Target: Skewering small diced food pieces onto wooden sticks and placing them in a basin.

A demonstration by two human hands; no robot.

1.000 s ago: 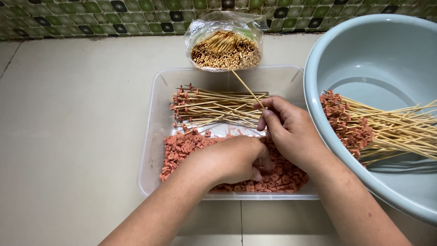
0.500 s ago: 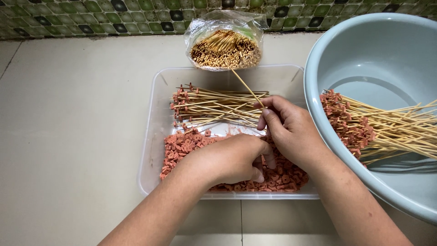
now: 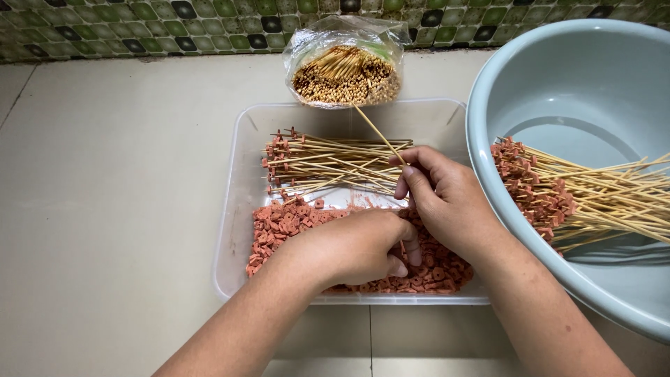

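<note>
1. Right hand (image 3: 450,202), centre of frame, fingers pinched shut on a bare skewer (image 3: 377,131) that slanted up toward the bag of sticks (image 3: 344,66) at top centre.
2. Left hand (image 3: 352,246), lower centre, curled closed over the red slices (image 3: 279,222) in the clear tray (image 3: 234,209); what it pinched could not be told.
3. Loaded skewers (image 3: 328,162) lay across the tray's upper half.
4. More loaded skewers (image 3: 579,199) rested in the grey basin (image 3: 558,70), right of frame.
5. Tray and basin sat on a beige tabletop (image 3: 118,181).
</note>
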